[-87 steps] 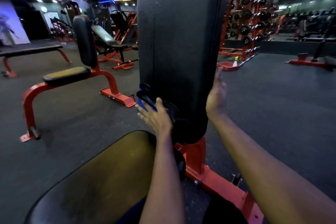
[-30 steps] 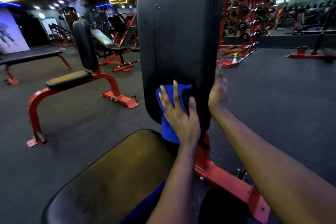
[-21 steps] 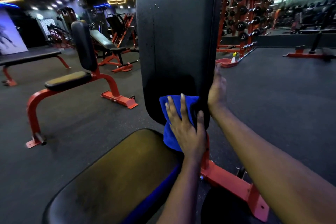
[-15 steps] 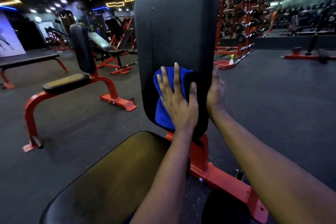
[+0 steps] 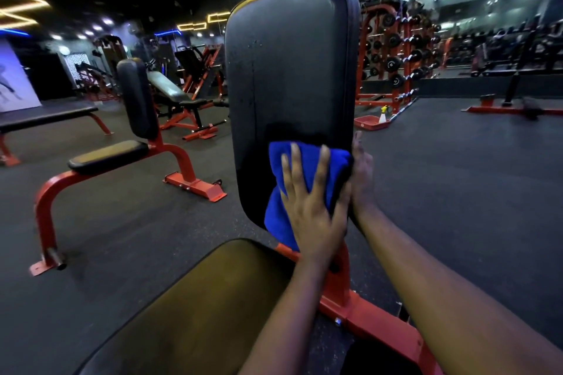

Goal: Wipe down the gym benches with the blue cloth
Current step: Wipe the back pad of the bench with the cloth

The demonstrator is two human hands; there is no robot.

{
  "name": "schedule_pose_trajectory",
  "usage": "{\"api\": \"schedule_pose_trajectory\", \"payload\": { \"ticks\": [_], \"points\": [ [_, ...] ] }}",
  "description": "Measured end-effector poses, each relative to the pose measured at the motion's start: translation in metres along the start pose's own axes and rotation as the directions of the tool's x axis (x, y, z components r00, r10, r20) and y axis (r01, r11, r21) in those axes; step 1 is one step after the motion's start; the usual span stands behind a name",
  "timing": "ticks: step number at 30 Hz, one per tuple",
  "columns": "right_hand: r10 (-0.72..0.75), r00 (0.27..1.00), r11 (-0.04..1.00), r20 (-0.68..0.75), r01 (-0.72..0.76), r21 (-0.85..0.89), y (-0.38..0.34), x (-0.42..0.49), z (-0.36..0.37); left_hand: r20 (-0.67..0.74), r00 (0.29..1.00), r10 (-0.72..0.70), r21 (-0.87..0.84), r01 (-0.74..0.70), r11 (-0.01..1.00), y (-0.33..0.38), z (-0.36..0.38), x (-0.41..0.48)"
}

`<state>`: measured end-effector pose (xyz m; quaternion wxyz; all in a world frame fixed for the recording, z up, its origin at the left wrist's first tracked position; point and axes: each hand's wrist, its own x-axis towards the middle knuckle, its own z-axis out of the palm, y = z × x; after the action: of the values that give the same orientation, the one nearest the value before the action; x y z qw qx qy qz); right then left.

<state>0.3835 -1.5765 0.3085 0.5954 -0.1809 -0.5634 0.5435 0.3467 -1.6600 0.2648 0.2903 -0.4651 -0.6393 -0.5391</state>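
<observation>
Fingers [image 5: 295,161] of left hand [image 5: 307,210] spread straight, pressing folded blue cloth [image 5: 308,161] flat on lower right of upright black padded backrest [image 5: 289,70], right hand [image 5: 361,173] straight-fingered at its edge, rest of tall pad lying straight above.

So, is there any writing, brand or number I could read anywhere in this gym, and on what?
None readable. The back pad and blue cloth show no lettering; the wall poster is a blurred figure only; the spray bottle is too small to tell.
</observation>
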Motion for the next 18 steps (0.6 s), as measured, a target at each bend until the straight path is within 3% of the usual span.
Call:
{"api": "schedule_pose_trajectory", "payload": {
  "ticks": [7, 12, 18],
  "points": [
    [0.0, 0.999, 0.992, 0.039, -0.005, 0.123, 0.005, 0.003, -0.001, -0.03, 1.0, 0.006, -0.066, -0.008, 0.998, 0.002, -0.003, 0.033],
    [0.032, 0.998, 0.99, 0.063, -0.04, 0.133, 0.003, -0.001, 0.001, 0.003, 0.999, -0.052, -0.128, 0.052, 0.99, -0.013, -0.003, -0.01],
    [0.064, 0.997, 0.991, 0.035, -0.067, 0.119, -0.004, -0.002, 0.001, -0.06, 0.997, -0.055, -0.102, 0.048, 0.994, 0.009, -0.007, 0.059]
  ]
}}
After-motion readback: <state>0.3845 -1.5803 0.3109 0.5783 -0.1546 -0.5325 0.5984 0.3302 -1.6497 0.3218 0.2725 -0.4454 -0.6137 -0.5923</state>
